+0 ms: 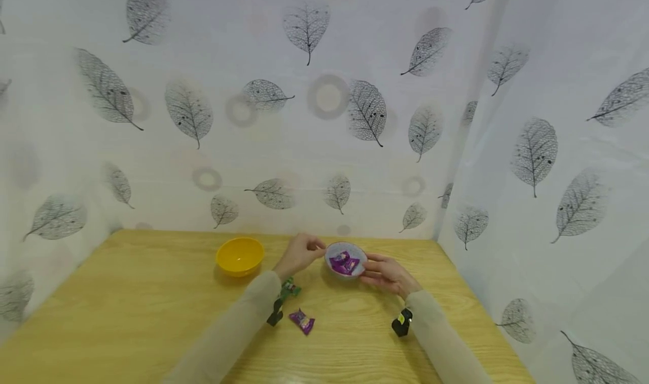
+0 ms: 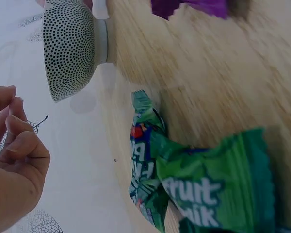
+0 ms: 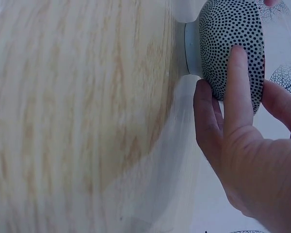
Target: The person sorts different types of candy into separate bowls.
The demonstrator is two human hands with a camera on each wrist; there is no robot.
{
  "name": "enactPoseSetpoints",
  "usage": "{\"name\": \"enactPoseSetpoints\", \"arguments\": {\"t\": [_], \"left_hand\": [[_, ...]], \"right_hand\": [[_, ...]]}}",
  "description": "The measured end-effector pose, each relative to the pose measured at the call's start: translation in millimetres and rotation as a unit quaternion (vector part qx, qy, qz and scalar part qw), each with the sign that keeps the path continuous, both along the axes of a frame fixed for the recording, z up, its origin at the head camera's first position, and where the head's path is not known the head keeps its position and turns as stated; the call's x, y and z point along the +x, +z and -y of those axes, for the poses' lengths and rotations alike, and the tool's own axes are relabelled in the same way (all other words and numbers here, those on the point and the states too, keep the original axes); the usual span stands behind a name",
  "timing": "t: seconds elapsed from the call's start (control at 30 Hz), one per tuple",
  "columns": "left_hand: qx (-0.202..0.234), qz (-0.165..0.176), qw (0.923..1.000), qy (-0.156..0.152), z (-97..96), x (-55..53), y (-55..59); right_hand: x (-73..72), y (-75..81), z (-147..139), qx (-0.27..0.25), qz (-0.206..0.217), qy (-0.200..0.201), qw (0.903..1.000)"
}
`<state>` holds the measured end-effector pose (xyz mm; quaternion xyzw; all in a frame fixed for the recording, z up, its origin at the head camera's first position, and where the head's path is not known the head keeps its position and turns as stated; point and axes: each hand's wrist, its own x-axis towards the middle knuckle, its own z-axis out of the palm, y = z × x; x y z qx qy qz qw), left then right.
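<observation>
My right hand (image 1: pixel 387 275) holds a small dotted bowl (image 3: pixel 228 53) at its right side, thumb at the rim and fingers along the outer wall. Inside the bowl lie purple-wrapped candies (image 1: pixel 345 263), seen from the head. My left hand (image 2: pixel 19 155) is just left of the bowl's rim, fingers loosely bent, with nothing visible between them. Below the left wrist, green-wrapped candies (image 2: pixel 199 187) lie on the table, partly hidden by the sleeve in the head view. Another purple candy (image 1: pixel 302 321) rests nearer to me.
A yellow bowl (image 1: pixel 240 257) stands on the wooden table (image 1: pixel 152 305), left of my left hand. Behind and to the right, a pale leaf-patterned sheet (image 1: pixel 314 147) hangs along the table's edges. A black wrist camera (image 1: pixel 401 323) sits below the right wrist.
</observation>
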<state>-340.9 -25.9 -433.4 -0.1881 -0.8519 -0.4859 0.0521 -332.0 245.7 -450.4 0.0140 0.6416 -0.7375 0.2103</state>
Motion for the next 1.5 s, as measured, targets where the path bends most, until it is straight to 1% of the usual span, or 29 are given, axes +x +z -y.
{"name": "enactPoseSetpoints", "arguments": {"t": [0.1,0.17,0.33,0.47,0.63,0.77,1.07,1.17,1.27,1.5], "left_hand": [[-0.001,-0.01,0.9999,-0.01,4.2,2.6,-2.2],[0.001,-0.004,1.0,-0.008,7.5,4.3,-3.1],[0.012,0.026,0.9996,0.002,14.9,8.0,-5.4],[0.014,0.041,0.9991,-0.001,19.1,12.3,-5.9],[0.011,0.046,0.9988,-0.01,22.8,16.0,-5.9],[0.002,0.041,0.9989,-0.023,26.0,18.6,-6.5],[-0.015,0.05,0.9969,-0.06,37.8,27.6,-9.9],[-0.018,0.068,0.9951,-0.07,42.0,30.4,-11.1],[-0.023,0.078,0.9936,-0.079,46.5,32.7,-12.3],[-0.009,0.098,0.9882,-0.117,54.9,35.2,-15.8]], "right_hand": [[0.1,0.8,1,-0.002,0.004,-0.005,1.0],[-0.1,1.5,2,-0.004,0.009,-0.011,0.9999],[-1.6,1.5,3,-0.005,0.016,-0.029,0.9995],[-1.6,0.2,2,-0.008,0.016,-0.029,0.9994],[-2.1,-0.7,1,-0.007,0.016,-0.028,0.9994],[-1.1,-0.6,2,-0.005,0.013,-0.026,0.9996],[-1.0,-0.5,2,-0.003,0.013,-0.038,0.9992],[-1.2,-0.4,2,-0.003,0.013,-0.038,0.9992],[-1.2,0.2,2,-0.004,0.013,-0.036,0.9992],[-0.6,1.4,2,-0.007,0.013,-0.03,0.9994]]}}
